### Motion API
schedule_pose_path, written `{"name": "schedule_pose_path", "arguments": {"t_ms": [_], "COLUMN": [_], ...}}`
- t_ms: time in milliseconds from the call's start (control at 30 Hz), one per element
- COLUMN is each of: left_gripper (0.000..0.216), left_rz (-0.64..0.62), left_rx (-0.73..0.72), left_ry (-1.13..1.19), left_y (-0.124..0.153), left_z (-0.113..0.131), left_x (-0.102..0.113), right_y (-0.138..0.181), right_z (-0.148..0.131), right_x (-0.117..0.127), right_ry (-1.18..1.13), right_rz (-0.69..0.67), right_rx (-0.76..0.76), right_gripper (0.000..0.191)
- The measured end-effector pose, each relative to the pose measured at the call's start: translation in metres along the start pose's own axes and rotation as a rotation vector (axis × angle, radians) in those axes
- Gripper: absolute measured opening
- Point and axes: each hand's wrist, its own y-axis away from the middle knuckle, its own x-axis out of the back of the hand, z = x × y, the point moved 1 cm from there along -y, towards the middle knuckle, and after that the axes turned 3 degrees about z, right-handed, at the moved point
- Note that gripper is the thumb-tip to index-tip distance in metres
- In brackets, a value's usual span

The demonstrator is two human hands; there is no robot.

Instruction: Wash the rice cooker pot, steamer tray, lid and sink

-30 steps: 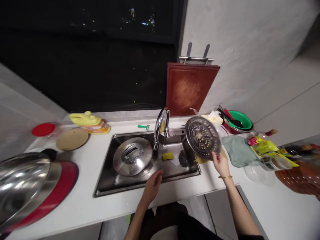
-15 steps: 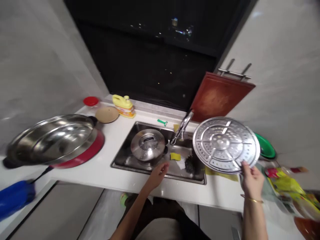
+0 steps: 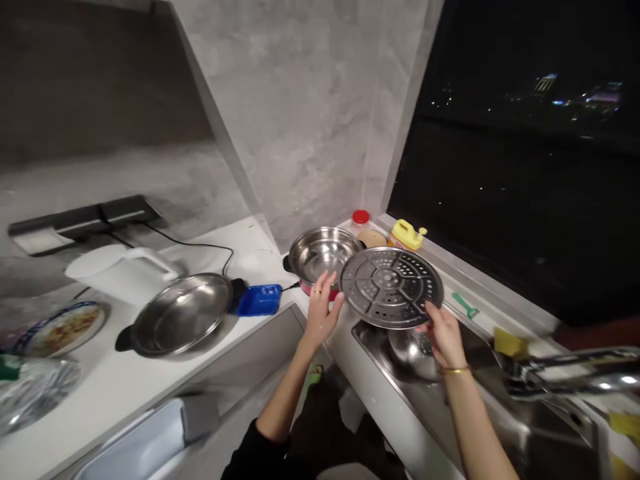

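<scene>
My right hand (image 3: 443, 333) grips the near right edge of a round perforated steamer rack (image 3: 387, 285), held tilted above the sink's left end. My left hand (image 3: 323, 310) reaches out with fingers apart and holds nothing. It is in front of a steel pot (image 3: 326, 257) with black handles, which sits on a red base (image 3: 327, 292) in the counter corner. Below the rack, a steel lid (image 3: 414, 353) shows in the sink (image 3: 440, 407), partly hidden by the rack and my right hand.
On the left counter stand another steel pan (image 3: 185, 317), a blue tray (image 3: 260, 300), a white jug (image 3: 120, 270) and a plate of food (image 3: 63, 330). A yellow bottle (image 3: 406, 235) and a green peeler (image 3: 465, 305) lie along the window side. The faucet (image 3: 575, 373) juts over the sink.
My view has swung left. The steamer rack has come from right of the sink to its left end, still in my right hand. My left hand has moved from the sink front toward the pot.
</scene>
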Motion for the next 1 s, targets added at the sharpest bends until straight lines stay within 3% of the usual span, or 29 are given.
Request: {"name": "schedule_pose_path", "arguments": {"t_ms": [100,200,267,367,500,700,800,933,1000], "left_gripper": [0.033,0.029,0.030,0.033,0.037,0.039,0.042,0.040,0.039], "left_rz": [-0.140,-0.329,-0.416,-0.504,-0.526,-0.728,-0.756,-0.834,-0.857], "left_rx": [-0.238,-0.274,-0.259,-0.278,-0.273,-0.209,-0.194,-0.209,-0.200], "left_ry": [-0.229,-0.348,-0.416,-0.500,-0.599,-0.538,-0.528,-0.580,-0.609], "left_y": [-0.061,-0.116,-0.143,-0.167,-0.184,-0.207,-0.217,-0.218,-0.214], "left_z": [-0.030,-0.063,-0.085,-0.111,-0.137,-0.166,-0.174,-0.184,-0.189], "left_x": [0.036,0.042,0.037,0.027,0.023,0.015,0.004,-0.014,-0.021], "right_y": [-0.029,-0.044,-0.049,-0.054,-0.060,-0.070,-0.073,-0.071,-0.070], "right_z": [0.023,0.045,0.060,0.082,0.107,0.118,0.116,0.120,0.127], "right_x": [-0.089,-0.156,-0.185,-0.209,-0.224,-0.231,-0.218,-0.189,-0.176], "right_ry": [0.069,0.077,0.042,-0.001,-0.027,0.027,0.114,0.204,0.256], "right_rz": [-0.113,-0.147,-0.140,-0.114,-0.068,-0.081,-0.009,0.199,0.244], "right_rx": [0.012,0.014,-0.012,-0.035,-0.076,-0.142,-0.105,0.097,0.145], "right_gripper": [0.050,0.050,0.052,0.052,0.050,0.051,0.053,0.068,0.064]}}
